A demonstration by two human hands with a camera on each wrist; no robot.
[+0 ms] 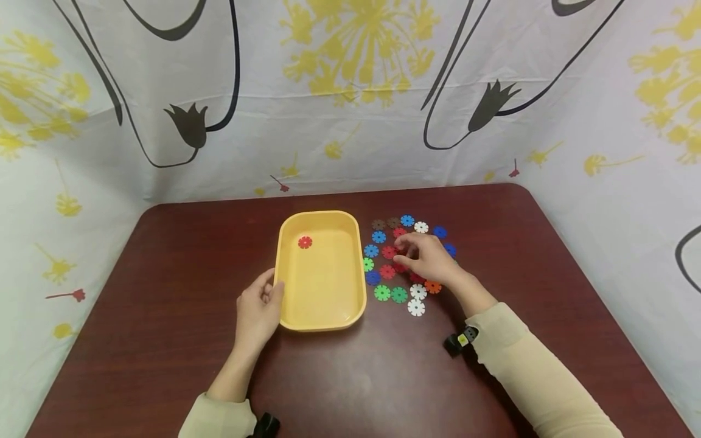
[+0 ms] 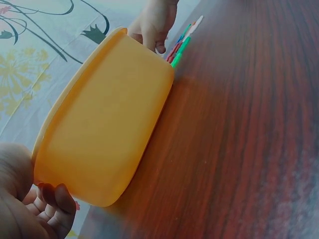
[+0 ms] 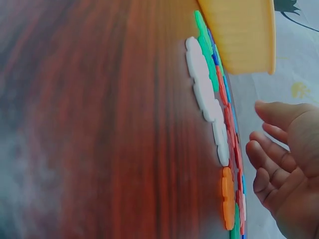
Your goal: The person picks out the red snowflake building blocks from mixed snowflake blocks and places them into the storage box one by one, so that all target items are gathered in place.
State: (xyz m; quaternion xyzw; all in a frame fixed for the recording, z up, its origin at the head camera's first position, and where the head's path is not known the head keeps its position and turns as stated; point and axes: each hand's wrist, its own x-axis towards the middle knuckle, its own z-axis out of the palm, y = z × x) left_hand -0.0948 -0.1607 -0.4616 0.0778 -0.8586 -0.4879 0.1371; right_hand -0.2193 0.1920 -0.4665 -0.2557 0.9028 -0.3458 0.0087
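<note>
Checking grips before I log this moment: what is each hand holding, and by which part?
The left hand holds the yellow tray by its near-left rim. The right hand hovers over the flower discs, holding nothing.

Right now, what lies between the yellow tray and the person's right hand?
In the head view, a few flat snowflake discs, blue, green and red, lie on the table between the yellow tray and the right hand.

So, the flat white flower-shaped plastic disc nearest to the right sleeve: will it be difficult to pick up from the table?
Probably a little. The flat white flower-shaped plastic disc lies flush on the smooth dark wooden table, so fingertips may slide it before lifting. It looks thin and stiff, likely very light. Lying flat, it should not roll.
</note>
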